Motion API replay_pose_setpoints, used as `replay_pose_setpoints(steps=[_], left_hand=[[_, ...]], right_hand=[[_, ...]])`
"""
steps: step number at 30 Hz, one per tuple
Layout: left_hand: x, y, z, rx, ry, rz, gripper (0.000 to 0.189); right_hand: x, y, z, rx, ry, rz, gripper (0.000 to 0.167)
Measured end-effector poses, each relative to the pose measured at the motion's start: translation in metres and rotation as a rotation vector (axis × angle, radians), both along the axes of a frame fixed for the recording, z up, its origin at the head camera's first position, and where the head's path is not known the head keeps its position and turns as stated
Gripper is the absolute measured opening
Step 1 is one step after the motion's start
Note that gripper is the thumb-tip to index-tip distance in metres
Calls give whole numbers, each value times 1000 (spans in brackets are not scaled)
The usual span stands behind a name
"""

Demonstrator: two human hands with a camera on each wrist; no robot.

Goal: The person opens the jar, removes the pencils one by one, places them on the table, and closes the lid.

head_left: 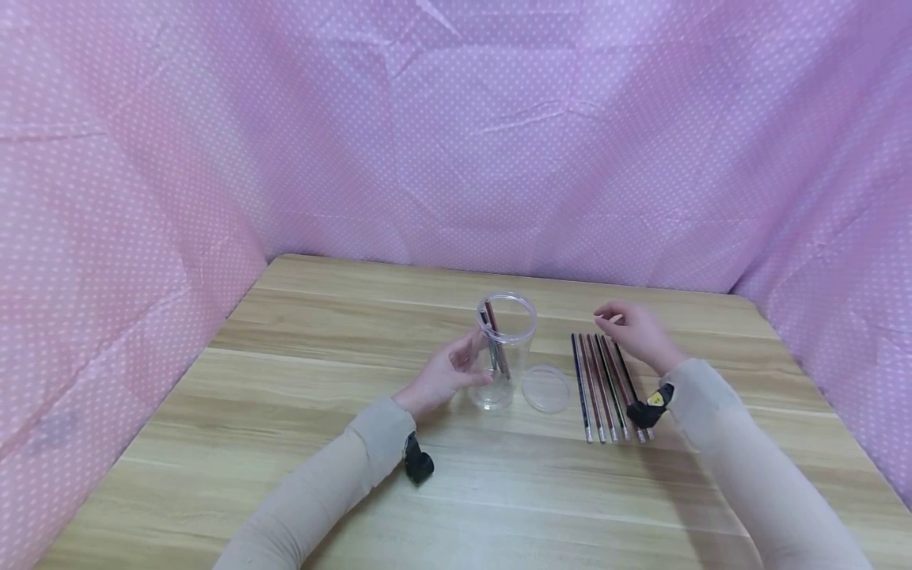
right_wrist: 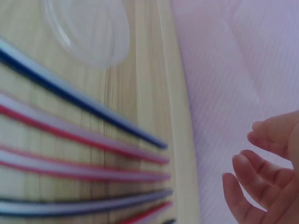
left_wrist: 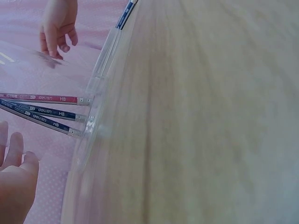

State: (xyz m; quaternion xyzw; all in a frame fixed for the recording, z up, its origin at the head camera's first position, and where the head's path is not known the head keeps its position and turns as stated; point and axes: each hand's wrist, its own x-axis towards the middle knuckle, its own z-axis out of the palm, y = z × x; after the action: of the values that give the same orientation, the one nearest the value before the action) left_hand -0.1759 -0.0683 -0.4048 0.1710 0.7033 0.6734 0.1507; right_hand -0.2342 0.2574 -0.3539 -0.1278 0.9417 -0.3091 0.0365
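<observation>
A sleeve (head_left: 773, 487) led to the right hand (head_left: 636, 330), loosely curled, empty near the pencil row (head_left: 610, 386); dipping risked scattering it. The left hand (head_left: 443, 374) curved round the cup (head_left: 514, 356) on the tabletop (head_left: 513, 499), firmness hard to judge; a bump might have tipped it.

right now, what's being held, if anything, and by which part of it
The left hand holds the clear cup by its side wall; the right hand holds nothing.
</observation>
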Motion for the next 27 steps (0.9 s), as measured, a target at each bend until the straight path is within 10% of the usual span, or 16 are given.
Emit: replay_pose_setpoints(steps=[27], left_hand=[[2, -1, -1, 4, 16, -6, 85]], right_hand=[[39, -89, 52, -193, 323, 259, 18]])
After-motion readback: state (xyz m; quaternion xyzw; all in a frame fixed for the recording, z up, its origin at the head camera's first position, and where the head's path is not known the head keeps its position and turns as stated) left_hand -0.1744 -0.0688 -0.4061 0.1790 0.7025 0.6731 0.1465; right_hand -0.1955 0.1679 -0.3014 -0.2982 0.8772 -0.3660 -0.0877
